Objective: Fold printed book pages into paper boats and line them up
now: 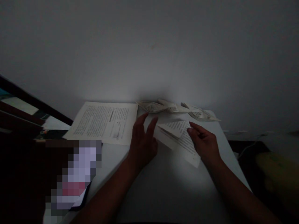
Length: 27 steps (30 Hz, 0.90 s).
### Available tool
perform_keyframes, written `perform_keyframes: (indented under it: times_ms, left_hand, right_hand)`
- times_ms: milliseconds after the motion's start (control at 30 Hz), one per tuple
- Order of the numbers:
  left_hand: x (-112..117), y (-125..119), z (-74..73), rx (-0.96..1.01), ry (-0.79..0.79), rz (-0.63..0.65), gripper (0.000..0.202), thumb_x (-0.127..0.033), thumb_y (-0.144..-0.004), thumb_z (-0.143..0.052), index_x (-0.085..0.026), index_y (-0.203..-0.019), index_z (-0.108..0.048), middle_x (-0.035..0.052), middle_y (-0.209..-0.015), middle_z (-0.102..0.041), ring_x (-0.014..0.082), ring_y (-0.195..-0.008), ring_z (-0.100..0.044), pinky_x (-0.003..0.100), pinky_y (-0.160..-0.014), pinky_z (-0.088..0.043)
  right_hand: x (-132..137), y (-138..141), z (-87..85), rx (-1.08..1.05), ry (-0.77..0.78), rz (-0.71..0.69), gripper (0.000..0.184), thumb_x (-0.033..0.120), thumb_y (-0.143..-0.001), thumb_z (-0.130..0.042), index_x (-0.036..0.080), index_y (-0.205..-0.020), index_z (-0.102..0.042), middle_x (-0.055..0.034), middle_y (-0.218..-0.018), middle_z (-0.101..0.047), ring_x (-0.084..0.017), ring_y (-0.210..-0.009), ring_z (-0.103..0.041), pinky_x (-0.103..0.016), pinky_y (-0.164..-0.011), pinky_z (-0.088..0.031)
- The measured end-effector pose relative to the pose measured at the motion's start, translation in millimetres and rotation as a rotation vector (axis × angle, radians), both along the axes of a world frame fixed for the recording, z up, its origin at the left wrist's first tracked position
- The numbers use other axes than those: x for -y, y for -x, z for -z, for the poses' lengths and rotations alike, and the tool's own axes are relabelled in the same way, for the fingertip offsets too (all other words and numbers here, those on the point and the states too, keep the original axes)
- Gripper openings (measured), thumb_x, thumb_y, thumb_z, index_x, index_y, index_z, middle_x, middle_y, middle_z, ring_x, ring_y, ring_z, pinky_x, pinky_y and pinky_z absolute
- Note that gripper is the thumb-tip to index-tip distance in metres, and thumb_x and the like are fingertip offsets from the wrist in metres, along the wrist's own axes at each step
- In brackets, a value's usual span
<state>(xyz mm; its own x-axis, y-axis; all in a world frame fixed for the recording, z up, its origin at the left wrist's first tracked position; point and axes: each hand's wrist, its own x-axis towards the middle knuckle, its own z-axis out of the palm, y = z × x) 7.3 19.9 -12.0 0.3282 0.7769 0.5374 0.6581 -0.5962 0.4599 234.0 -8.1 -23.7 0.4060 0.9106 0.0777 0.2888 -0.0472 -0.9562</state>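
Note:
A partly folded printed sheet (188, 147) lies on the white table, one flap turned over at its top. My right hand (206, 141) pinches the sheet's upper right edge between thumb and fingers. Just left of the sheet, my left hand (143, 141) hovers with its thumb and fingers apart, holding nothing. Three folded paper shapes like boats, a left one (151, 107), a middle one (173, 108) and a right one (200, 114), rest along the back of the table. Flat printed pages (100, 121) lie to the left of my left hand.
The white table (161, 189) stands against a grey wall (149, 56). At its left edge is a lit, phone-like object (77, 177), blurred by pixelation. Dark rails (32, 98) stand at left. A thin cable (249, 146) and a dim yellow object (277, 171) are at right.

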Motion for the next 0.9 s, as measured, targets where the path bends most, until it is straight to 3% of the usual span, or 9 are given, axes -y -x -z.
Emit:
perform_keyframes:
  times_ms: [67, 167, 233, 333, 533, 733, 900]
  left_hand:
    - [2.5, -1.4, -1.4, -0.193, 0.012, 0.113, 0.065, -0.005, -0.070, -0.055, -0.020, -0.131, -0.043, 0.0157, -0.149, -0.027, 0.0342, -0.140, -0.021, 0.054, -0.107, -0.028]
    - [7.7, -7.0, 0.6, -0.318, 0.085, 0.342, 0.055, -0.008, -0.070, -0.056, -0.019, -0.124, -0.051, 0.0134, -0.142, -0.042, 0.0305, -0.133, -0.035, 0.050, -0.107, -0.029]
    - [9.5, -10.8, 2.7, -0.352, 0.127, 0.398, 0.048, -0.011, -0.073, -0.058, -0.018, -0.120, -0.054, 0.0125, -0.135, -0.050, 0.0282, -0.125, -0.043, 0.047, -0.105, -0.032]
    - [8.5, -13.0, 2.7, -0.390, 0.170, 0.367, 0.038, -0.016, -0.076, -0.060, -0.014, -0.114, -0.058, 0.0122, -0.125, -0.057, 0.0277, -0.115, -0.050, 0.044, -0.101, -0.038]
    - [6.2, -10.9, -5.6, -0.456, 0.207, 0.242, 0.021, -0.015, -0.080, -0.057, -0.014, -0.100, -0.063, 0.0110, -0.110, -0.062, 0.0262, -0.105, -0.054, 0.041, -0.092, -0.043]
    - [4.4, -7.7, -9.4, -0.530, 0.255, 0.186, 0.013, -0.018, -0.084, -0.056, -0.018, -0.088, -0.069, 0.0080, -0.093, -0.064, 0.0243, -0.091, -0.055, 0.039, -0.080, -0.045]
    - [-2.0, -0.2, -11.0, -0.506, 0.336, 0.199, 0.013, -0.025, -0.084, -0.060, -0.022, -0.088, -0.072, 0.0060, -0.089, -0.064, 0.0228, -0.089, -0.054, 0.037, -0.078, -0.044]
  right_hand:
    - [-1.9, 0.1, 2.8, 0.134, 0.022, -0.017, 0.046, 0.045, -0.076, -0.065, 0.013, -0.109, -0.068, -0.0033, -0.070, -0.069, -0.016, -0.057, -0.061, -0.030, -0.056, -0.050]
    - [-5.4, 1.9, 3.5, 0.354, -0.001, -0.144, 0.041, 0.043, -0.082, -0.060, 0.015, -0.110, -0.069, -0.0067, -0.082, -0.072, -0.018, -0.066, -0.064, -0.034, -0.065, -0.053]
    - [-6.6, 3.3, 0.5, 0.533, -0.076, -0.226, 0.037, 0.038, -0.083, -0.059, 0.016, -0.111, -0.068, -0.0100, -0.098, -0.071, -0.022, -0.083, -0.066, -0.038, -0.078, -0.053]
    - [-3.7, 4.4, -5.8, 0.705, -0.182, -0.333, 0.033, 0.035, -0.082, -0.062, 0.019, -0.111, -0.067, -0.0114, -0.111, -0.066, -0.026, -0.104, -0.060, -0.043, -0.092, -0.048]
    - [9.1, 5.3, -9.7, 0.815, -0.163, -0.610, 0.049, 0.047, -0.071, -0.072, 0.022, -0.113, -0.065, -0.0100, -0.113, -0.064, -0.028, -0.105, -0.057, -0.047, -0.091, -0.045]
    - [6.0, 3.3, -10.2, 0.876, -0.144, -0.716, 0.017, 0.032, -0.084, -0.063, 0.025, -0.097, -0.072, -0.0064, -0.101, -0.067, -0.023, -0.093, -0.059, -0.041, -0.083, -0.044]
    - [3.7, -5.0, -11.5, 0.843, -0.120, -0.716, 0.013, 0.034, -0.084, -0.064, 0.028, -0.084, -0.075, -0.0022, -0.086, -0.069, -0.019, -0.082, -0.061, -0.036, -0.076, -0.043]
